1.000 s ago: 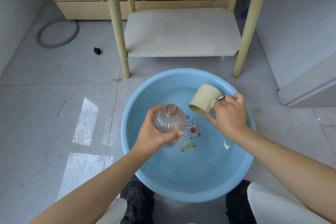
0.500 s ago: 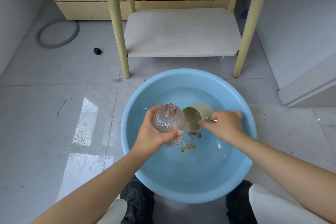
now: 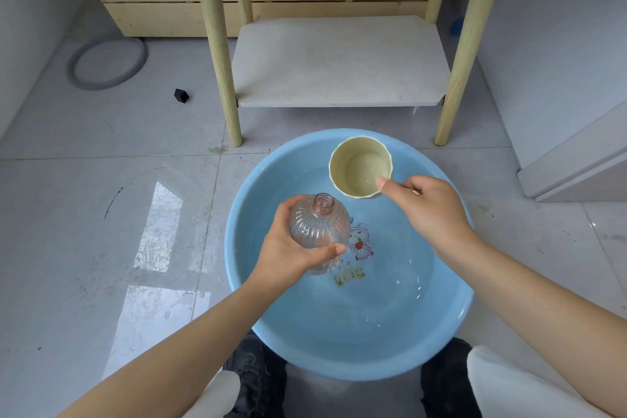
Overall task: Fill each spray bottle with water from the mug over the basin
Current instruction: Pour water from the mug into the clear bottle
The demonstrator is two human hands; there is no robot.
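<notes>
Left hand (image 3: pixel 288 248) wraps the bottle (image 3: pixel 317 234), neck up and uncapped, over the basin (image 3: pixel 342 356) so spills drop back in. Right hand (image 3: pixel 431 207) pinches the mug (image 3: pixel 360 166) by its handle, upright with water inside, just far-right of the neck. I see nothing between the two. Table leg (image 3: pixel 217 54) and shelf (image 3: pixel 339 61) sit farther off, clear.

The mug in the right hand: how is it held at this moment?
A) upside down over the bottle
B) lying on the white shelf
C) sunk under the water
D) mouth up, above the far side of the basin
D: the mug in the right hand shows its open mouth upward, over the far part of the blue basin, beyond the bottle.
</notes>
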